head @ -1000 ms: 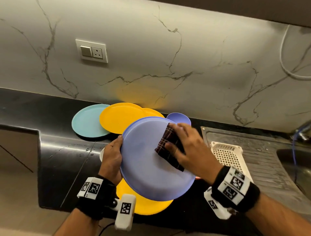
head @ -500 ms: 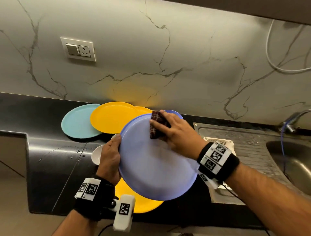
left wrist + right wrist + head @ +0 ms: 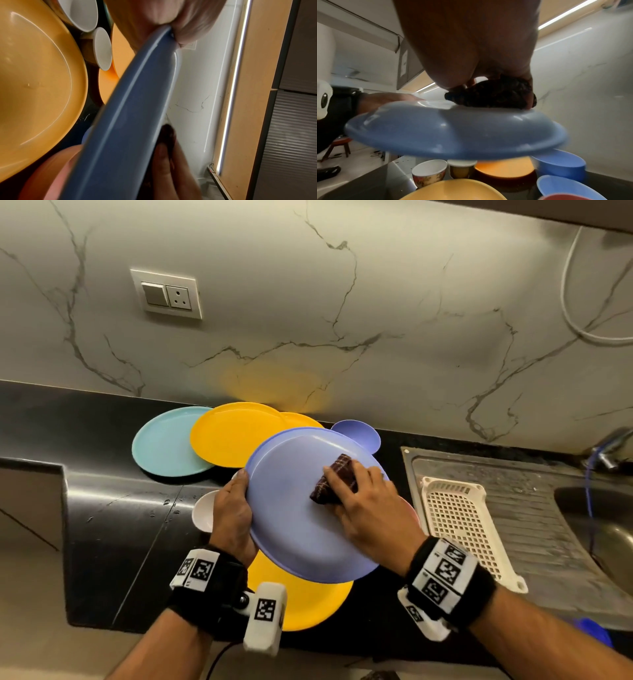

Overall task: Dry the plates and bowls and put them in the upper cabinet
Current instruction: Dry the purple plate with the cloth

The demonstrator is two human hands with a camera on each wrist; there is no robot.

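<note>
My left hand grips the left rim of a large blue plate, held tilted above the black counter. In the left wrist view its thumb and fingers pinch the blue plate's edge. My right hand presses a folded dark checked cloth onto the plate's upper right face; the right wrist view has that cloth bunched under the palm on the plate. A yellow plate lies below. Against the wall lie a teal plate, a yellow plate and a blue bowl.
A white bowl sits behind my left hand. White cups and blue bowls stand under the plate. A white perforated basket lies on the steel drainboard, with the sink and tap at right.
My right hand slid the cloth from the plate's top edge down and rightward toward its middle. The left hand kept its grip on the rim.
</note>
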